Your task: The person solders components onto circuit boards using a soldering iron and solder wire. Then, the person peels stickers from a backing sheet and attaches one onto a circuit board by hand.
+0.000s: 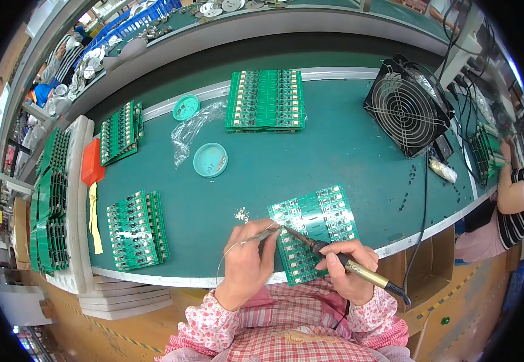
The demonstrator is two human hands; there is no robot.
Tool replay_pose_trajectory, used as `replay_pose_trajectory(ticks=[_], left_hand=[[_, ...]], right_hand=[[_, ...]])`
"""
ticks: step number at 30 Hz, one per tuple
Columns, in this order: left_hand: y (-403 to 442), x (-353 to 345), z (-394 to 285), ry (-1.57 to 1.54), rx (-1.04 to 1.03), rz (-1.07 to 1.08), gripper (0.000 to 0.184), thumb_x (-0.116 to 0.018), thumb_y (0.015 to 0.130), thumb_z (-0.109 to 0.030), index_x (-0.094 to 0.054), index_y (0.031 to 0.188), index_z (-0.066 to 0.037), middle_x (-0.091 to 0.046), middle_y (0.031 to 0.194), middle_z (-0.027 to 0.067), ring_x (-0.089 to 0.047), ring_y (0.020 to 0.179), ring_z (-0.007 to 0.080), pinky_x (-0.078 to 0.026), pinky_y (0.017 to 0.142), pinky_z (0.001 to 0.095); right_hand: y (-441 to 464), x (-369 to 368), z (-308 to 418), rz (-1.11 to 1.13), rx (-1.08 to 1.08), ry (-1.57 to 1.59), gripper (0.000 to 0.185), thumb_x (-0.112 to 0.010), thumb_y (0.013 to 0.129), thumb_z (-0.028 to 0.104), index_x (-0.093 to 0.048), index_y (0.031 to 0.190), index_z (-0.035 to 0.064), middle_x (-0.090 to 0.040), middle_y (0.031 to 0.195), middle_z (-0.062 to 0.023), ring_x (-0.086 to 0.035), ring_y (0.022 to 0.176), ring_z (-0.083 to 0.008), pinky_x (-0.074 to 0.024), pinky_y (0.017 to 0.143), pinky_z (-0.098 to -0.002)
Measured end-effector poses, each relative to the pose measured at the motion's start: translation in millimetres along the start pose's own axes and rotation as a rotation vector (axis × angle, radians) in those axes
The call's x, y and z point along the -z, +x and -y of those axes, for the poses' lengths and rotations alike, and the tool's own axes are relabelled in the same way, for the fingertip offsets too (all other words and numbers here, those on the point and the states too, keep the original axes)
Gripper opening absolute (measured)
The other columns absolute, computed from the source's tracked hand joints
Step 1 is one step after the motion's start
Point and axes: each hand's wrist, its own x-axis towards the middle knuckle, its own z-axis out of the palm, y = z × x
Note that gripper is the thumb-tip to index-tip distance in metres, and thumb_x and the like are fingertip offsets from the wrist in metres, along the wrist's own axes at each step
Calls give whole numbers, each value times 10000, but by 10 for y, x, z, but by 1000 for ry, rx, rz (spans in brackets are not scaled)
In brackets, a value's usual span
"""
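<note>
A green circuit board panel (pixel 313 226) lies tilted at the table's front edge, partly over it. My right hand (pixel 352 268) grips a soldering iron (pixel 361 269) with a gold and black handle; its tip meets the panel near the upper left part. My left hand (pixel 247 259) is closed on thin metal tweezers (pixel 261 236), whose points reach close to the iron's tip. A thin wire (pixel 221 260), probably solder, loops below the same hand. Just beyond that hand sits a small heap of tiny pale parts (pixel 241 215).
Stacks of green panels stand at the back (pixel 265 102) and at left. Two round teal dishes (pixel 210 160) and a clear plastic bag (pixel 192 133) lie mid-table. A black fan (pixel 404 105) is at right, near a hanging cable (pixel 424 205). Another person's arm (pixel 511 187) shows far right.
</note>
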Motion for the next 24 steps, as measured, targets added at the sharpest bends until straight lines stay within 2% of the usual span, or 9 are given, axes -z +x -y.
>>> replay_pose_trajectory(ticks=[4, 9, 10, 13, 19, 24], left_hand=[[9, 13, -22, -6, 22, 1, 130, -691, 871, 13, -681, 997, -16, -712, 1000, 108, -662, 859, 302, -512, 765, 380], [13, 25, -30, -11, 29, 13, 135, -692, 871, 13, -680, 1001, -21, -711, 1004, 108, -663, 865, 302, -514, 767, 378], [12, 24, -29, -13, 32, 14, 135, -691, 871, 13, -681, 1001, -22, -711, 1005, 108, -663, 866, 301, -514, 767, 378], [15, 28, -27, -9, 31, 20, 137, -690, 872, 15, -682, 1003, -23, -712, 1004, 107, -665, 868, 301, -516, 768, 377], [11, 16, -20, -13, 26, 8, 133, -692, 872, 15, -685, 1001, -19, -713, 1005, 109, -665, 864, 303, -518, 766, 376], [12, 17, -28, -12, 31, 4, 124, -693, 873, 12, -688, 993, -17, -714, 1006, 110, -664, 865, 307, -518, 767, 376]], right_hand=[[2, 4, -13, 17, 31, -17, 71, -692, 890, 46, -687, 954, 13, -735, 728, -80, -737, 636, -160, -559, 562, -269], [36, 21, -42, 63, 186, -90, 121, -744, 811, 7, -702, 924, 14, -726, 727, -88, -721, 620, -184, -555, 546, -285], [55, 32, -19, 82, 199, -107, 166, -762, 764, -16, -713, 919, 16, -715, 716, -93, -699, 594, -191, -541, 528, -291], [52, 52, -33, 119, 224, -124, 185, -759, 755, -27, -721, 928, 22, -713, 719, -99, -683, 570, -187, -529, 512, -296], [46, 68, -12, 74, 206, -91, 141, -744, 782, -1, -717, 918, 21, -702, 685, -91, -670, 564, -176, -513, 499, -290], [10, 125, -32, -28, 194, -87, 132, -720, 837, 35, -688, 963, 18, -713, 681, -76, -673, 578, -197, -528, 541, -320]])
